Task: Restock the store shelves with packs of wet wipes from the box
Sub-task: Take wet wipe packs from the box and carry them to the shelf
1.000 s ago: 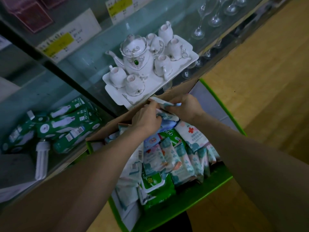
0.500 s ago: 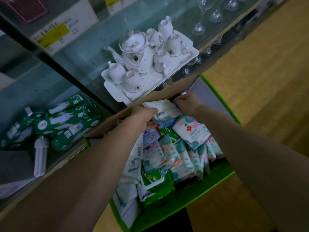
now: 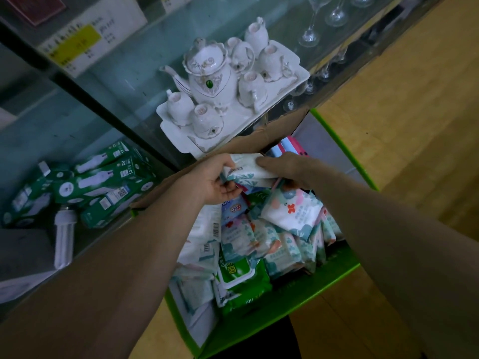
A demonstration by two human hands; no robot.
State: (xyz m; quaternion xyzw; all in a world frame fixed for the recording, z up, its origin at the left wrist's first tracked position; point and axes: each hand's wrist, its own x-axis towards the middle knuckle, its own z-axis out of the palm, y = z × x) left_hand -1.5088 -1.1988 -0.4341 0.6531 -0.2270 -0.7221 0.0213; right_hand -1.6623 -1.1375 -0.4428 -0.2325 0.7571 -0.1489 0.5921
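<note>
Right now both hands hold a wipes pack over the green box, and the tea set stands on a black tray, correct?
No. The head view shows the tea set on a white tray, not a black one; the rest is right.

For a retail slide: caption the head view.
Left hand and right hand grip a wipes pack above the green box, near a tea set.

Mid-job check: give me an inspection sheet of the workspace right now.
Surface: glass shelf carries a tea set on a tray.
Job's things: green box full of wet wipe packs; one white pack held above them.
Clutter: bulb cartons and a loose bulb on the lower shelf.
Hands: left hand and right hand both grip the white pack.
Cables: nothing seen.
Surroundings: wine glasses, price labels, wooden floor.
</note>
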